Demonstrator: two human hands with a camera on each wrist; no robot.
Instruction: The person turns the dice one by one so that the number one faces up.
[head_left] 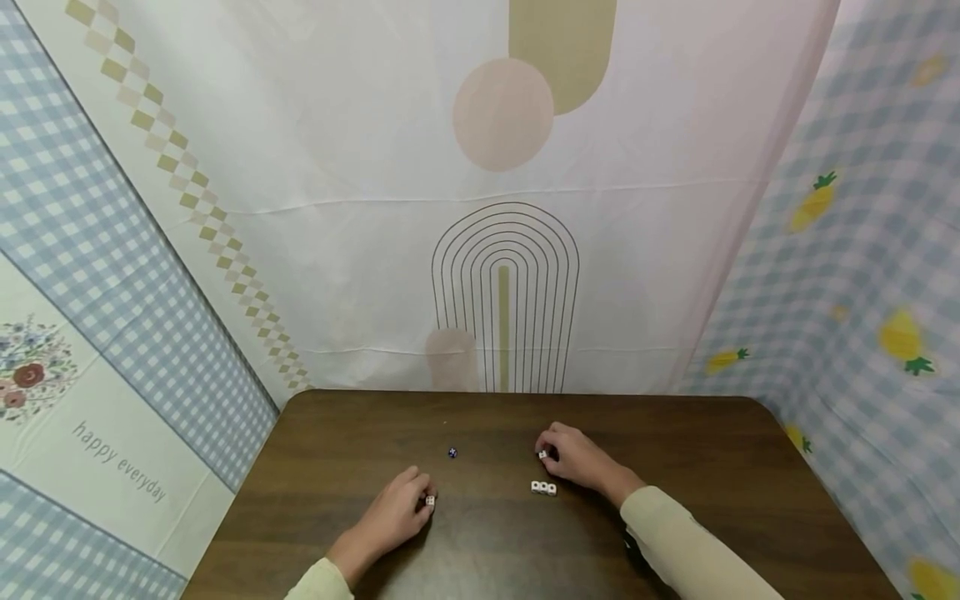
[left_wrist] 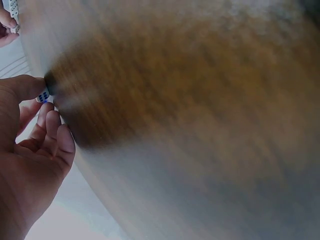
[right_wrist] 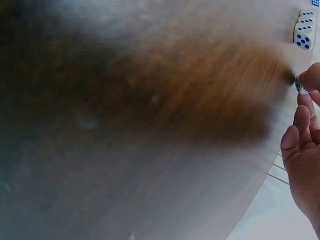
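Between thumb and fingertips my left hand [head_left: 392, 510] pinches a white die [head_left: 430, 501], left of the table's middle. Blue pips show on that die's face in the left wrist view. My right hand [head_left: 579, 458] holds another white die [right_wrist: 301, 86] between thumb and finger, partly covered by them. Just in front of the right hand, three white dice [head_left: 543, 487] stand side by side in a row. Farther back, between the two hands, a dark blue die [head_left: 452, 452] lies by itself, touched by neither hand.
The brown wooden table [head_left: 337, 442] has rounded far corners. Behind it hangs a pale patterned cloth [head_left: 360, 283], with blue checked cloths [head_left: 810, 275] at the sides. A dark object [head_left: 637, 550] is partly hidden under the right forearm.
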